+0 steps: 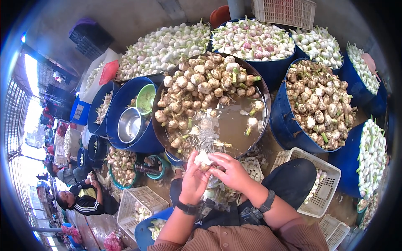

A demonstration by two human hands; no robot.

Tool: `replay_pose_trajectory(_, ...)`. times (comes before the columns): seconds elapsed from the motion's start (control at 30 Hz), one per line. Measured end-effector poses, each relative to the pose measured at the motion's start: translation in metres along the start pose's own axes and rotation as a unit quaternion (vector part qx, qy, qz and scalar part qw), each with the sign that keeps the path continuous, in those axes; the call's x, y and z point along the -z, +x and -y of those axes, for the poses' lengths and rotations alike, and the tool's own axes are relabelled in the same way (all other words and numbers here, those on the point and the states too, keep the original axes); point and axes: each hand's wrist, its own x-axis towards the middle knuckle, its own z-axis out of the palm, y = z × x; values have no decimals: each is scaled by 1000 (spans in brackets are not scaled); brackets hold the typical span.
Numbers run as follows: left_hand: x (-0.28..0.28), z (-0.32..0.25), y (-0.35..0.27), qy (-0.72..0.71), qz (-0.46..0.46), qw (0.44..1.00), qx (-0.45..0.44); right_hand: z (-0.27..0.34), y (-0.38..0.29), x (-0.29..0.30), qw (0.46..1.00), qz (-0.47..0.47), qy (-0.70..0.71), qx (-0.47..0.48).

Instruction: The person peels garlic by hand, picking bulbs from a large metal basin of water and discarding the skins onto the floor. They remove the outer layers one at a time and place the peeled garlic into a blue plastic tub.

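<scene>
Between my two hands is a garlic bulb point(204, 160), white on top and brownish underneath. The fingers of my left hand point(195, 179) hold it from the left. My right hand point(230, 169) grips it from the right with fingertips and thumb. Just beyond them stands a wide, dark-rimmed basin point(241, 120) of murky water. Unpeeled, soiled garlic bulbs point(198, 81) are heaped at its far and left side. Two bulbs with green stems point(251, 122) lie apart at the basin's right. Loose skins float near my hands.
To the right stands a blue tub of soiled garlic point(317, 106); cleaned white bulbs point(163, 47) fill containers behind. A steel bowl point(129, 125) and green bowl point(145, 98) sit inside a blue tub at left. Plastic crates point(329, 185) flank my legs. Another person point(84, 197) sits at left.
</scene>
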Motion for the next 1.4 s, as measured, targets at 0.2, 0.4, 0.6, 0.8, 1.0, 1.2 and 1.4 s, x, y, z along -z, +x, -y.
replay_pose_trajectory(0.2, 11, 1, 3, 10, -31, 999, 28, -6, -4, 2, 991, 45, -89, 89)
replay_pose_trajectory(0.4, 33, -6, 5, -34, -159, 984, 77, -4, -29, 34, 862, 353, -363, 12)
replay_pose_trajectory(0.6, 0, 11, -7, 345, -59, 923, -157, -14, -4, -1, 863, 33, 344, -370)
replay_pose_trajectory(0.8, 41, -32, 2, 234, -164, 925, -249, 7, 43, 39, 668, 186, 717, -64)
replay_pose_trajectory(1.0, 34, -27, 16, 188, -155, 955, -171, -208, 101, -21, 880, 125, -173, -425)
replay_pose_trajectory(1.2, 62, -56, 29, 196, -175, 956, -126, -188, 90, -74, 810, 250, -193, -494)
replay_pose_trajectory(1.4, 68, -42, 52, 153, -83, 984, 45, -37, 75, -73, 954, 247, -93, -141)
